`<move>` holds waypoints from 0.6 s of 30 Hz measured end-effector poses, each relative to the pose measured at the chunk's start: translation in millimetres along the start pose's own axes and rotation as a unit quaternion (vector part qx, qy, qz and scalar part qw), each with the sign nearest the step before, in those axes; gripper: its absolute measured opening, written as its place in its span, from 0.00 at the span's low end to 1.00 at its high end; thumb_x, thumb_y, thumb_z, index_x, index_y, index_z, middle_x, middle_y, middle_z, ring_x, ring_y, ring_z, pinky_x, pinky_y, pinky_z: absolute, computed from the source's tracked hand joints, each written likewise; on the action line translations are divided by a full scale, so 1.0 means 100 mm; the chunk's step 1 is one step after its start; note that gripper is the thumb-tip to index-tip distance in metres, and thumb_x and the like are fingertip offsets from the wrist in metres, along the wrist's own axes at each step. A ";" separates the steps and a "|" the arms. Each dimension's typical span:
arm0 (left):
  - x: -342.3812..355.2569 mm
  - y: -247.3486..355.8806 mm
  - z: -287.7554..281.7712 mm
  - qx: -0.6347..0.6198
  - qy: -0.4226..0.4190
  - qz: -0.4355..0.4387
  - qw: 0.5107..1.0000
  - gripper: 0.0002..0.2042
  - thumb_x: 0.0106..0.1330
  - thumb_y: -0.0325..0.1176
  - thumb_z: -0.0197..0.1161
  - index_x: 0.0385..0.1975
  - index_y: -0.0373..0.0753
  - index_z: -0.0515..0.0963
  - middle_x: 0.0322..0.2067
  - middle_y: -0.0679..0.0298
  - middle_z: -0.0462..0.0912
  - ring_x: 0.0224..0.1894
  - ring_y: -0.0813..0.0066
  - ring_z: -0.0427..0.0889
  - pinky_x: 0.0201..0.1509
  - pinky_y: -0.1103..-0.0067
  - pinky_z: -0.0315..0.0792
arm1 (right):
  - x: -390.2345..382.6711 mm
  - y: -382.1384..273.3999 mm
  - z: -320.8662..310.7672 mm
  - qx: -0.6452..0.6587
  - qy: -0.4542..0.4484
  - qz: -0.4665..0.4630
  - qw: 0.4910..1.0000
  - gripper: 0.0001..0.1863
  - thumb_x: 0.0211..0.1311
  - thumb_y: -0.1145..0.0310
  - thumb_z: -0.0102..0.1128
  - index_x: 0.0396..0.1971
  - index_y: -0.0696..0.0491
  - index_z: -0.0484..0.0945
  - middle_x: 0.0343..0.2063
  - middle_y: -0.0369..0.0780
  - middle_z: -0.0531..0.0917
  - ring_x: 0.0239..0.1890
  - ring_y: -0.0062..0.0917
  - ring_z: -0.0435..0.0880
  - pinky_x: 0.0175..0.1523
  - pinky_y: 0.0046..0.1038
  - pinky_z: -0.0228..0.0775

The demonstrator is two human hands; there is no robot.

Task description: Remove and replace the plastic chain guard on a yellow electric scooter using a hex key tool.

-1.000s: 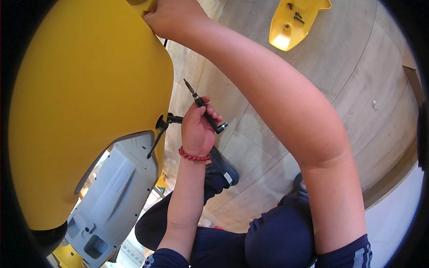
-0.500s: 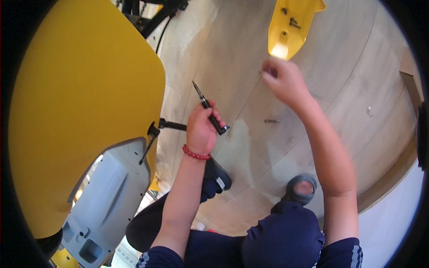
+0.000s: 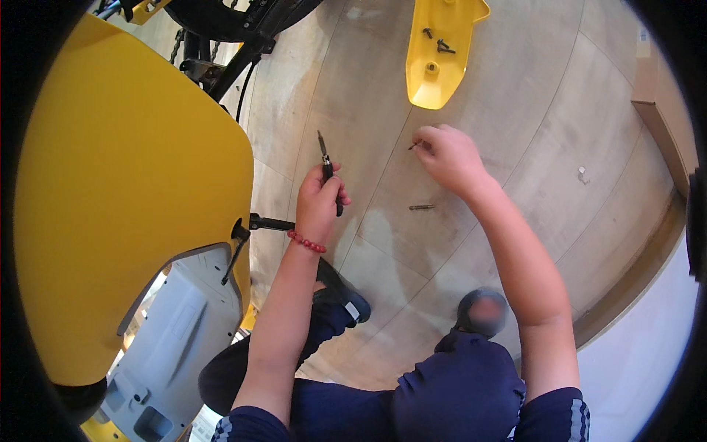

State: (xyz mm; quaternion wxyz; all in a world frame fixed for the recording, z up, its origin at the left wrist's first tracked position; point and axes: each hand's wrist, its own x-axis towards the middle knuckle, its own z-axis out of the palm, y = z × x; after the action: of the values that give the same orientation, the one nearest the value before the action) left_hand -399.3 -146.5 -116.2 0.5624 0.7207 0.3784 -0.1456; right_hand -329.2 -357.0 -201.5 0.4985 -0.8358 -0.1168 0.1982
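Note:
My left hand (image 3: 318, 200) grips a black screwdriver (image 3: 328, 173), its tip pointing up and away, close to the edge of a big yellow body panel (image 3: 125, 214). A red bead bracelet sits on that wrist. My right hand (image 3: 448, 156) reaches out over the concrete floor and pinches a small dark screw (image 3: 414, 146) between thumb and fingers. Another screw or pin (image 3: 421, 208) lies on the floor just below that hand.
A smaller yellow panel (image 3: 439, 51) with a few screws on it lies on the floor ahead. A grey panel (image 3: 173, 346) hangs below the big yellow one. A black lever (image 3: 269, 222) sticks out by my left wrist. A black frame (image 3: 236, 29) stands at the top.
My right arm came off the top of the big yellow panel, swung right and down to the floor, and closed on a small screw. My left hand kept hold of the screwdriver.

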 end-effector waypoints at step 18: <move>0.11 -0.48 -0.06 0.126 0.023 -0.048 0.991 0.12 0.58 0.24 0.51 0.42 0.31 0.69 0.24 0.65 0.72 0.23 0.79 0.73 0.27 0.81 0.72 | 0.08 0.10 0.42 -0.124 0.006 -0.127 0.984 0.05 0.46 0.73 0.52 0.24 0.52 0.76 0.28 0.42 0.76 0.33 0.37 0.78 0.35 0.36 0.71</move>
State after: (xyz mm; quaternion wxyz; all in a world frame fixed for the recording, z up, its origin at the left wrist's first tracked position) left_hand -427.7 -132.8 -155.1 0.4505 0.7702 0.4035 -0.2023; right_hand -340.6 -325.4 -229.8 0.4124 -0.8711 -0.2422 0.1121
